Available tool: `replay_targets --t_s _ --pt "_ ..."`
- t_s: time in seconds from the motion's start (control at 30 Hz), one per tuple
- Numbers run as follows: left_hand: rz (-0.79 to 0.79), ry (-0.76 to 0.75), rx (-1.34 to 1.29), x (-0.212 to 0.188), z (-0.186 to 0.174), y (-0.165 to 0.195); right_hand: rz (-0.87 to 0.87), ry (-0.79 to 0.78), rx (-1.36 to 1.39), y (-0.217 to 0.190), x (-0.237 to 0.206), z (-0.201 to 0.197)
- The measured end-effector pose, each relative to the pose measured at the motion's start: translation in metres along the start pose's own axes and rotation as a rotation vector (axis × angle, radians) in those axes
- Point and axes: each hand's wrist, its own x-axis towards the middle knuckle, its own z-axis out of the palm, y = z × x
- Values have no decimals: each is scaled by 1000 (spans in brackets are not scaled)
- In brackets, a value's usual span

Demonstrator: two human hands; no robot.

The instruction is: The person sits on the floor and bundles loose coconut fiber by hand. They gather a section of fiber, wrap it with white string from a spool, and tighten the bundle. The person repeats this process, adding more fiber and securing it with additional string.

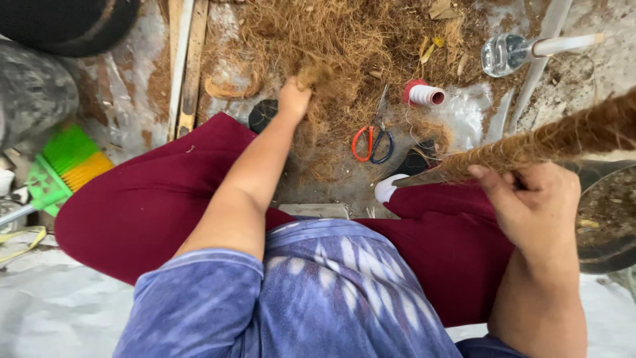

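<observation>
My left hand [293,98] reaches forward into a heap of brown coir fibre [344,40] on the floor and closes on a tuft of it [311,73]. My right hand [533,202] grips a long pole wrapped in the same brown fibre [563,136], which slants up to the right edge of the view. I sit with dark red trousers [146,199] spread either side of the heap.
Scissors with an orange and a blue handle [372,142] lie beside a red spool of white thread [424,95]. A green and yellow brush [63,166] lies at left. Wooden slats [189,59], a metal-ended white pole [523,50] and a dark bowl [606,219] surround me.
</observation>
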Motion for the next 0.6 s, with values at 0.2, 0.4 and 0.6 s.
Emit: replay_targets --t_s 0.2,0.4,0.6 --pt "-47 -311 -391 5 -44 15 -134 37 -48 8 1 5" --pt "-155 -403 -439 7 -92 73 -111 27 -87 5 6 3" --pt "273 -505 -783 8 -121 91 -161 76 -62 4 8 6"
